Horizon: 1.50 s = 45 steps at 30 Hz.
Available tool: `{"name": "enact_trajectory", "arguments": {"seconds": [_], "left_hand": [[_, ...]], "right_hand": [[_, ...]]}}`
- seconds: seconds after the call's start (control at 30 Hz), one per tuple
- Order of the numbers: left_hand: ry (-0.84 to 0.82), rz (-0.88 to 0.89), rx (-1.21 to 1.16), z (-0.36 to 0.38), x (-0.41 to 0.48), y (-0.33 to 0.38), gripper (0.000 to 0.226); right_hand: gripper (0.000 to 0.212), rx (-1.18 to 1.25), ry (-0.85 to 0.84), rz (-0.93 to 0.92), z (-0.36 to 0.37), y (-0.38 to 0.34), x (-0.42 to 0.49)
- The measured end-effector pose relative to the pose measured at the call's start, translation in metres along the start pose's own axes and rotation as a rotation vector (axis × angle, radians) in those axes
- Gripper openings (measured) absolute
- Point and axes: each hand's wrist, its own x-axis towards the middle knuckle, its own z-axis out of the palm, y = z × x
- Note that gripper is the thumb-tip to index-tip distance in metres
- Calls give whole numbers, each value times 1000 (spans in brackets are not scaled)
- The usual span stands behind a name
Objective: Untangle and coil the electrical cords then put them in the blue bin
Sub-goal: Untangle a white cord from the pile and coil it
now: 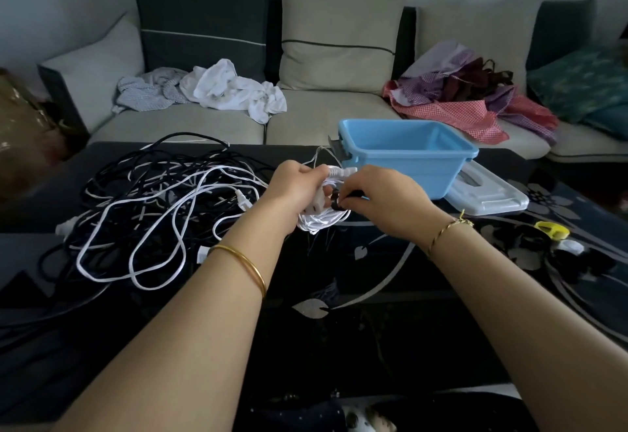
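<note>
So, well left of the bin point(401, 173), a big tangle point(153, 207) of black and white cords is sitting unsorted. Just in front of the bin, the left hand point(295, 190) is gripping a small white coil point(323, 222), fingers curled round it. The right hand point(384, 197) is pinching something small and black against it, maybe a tie. I'm seeing no cords in the bin, so I'm guessing one's nearly done and the rest is waiting.
</note>
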Motion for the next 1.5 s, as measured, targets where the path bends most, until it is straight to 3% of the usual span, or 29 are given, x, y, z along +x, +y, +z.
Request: {"name": "enact_trajectory", "arguments": {"seconds": [0.17,0.3,0.43,0.6,0.73,1.03,1.3,1.5], "left_hand": [[-65,86,113,7,-7,11,39],[-85,97,157,10,-8,13,40],[-87,100,167,11,-10,16,33],[-49,100,155,15,-7,17,29],[-33,95,111,18,-6,17,28],[-53,64,-16,19,-5,14,19],[-56,100,-48,21,-8,17,19],[-6,150,-69,19,-4,16,7]], "right_hand": [[15,185,35,32,-6,4,1],[16,47,43,-35,-9,6,-5],[18,-128,223,-101,-6,11,-9],[8,-149,534,-211,16,17,-9],[6,-184,649,-179,24,20,-6],[23,-311,828,-155,33,15,-5],[27,-311,902,-109,38,16,-2],[22,-16,796,-112,35,16,-11]]}}
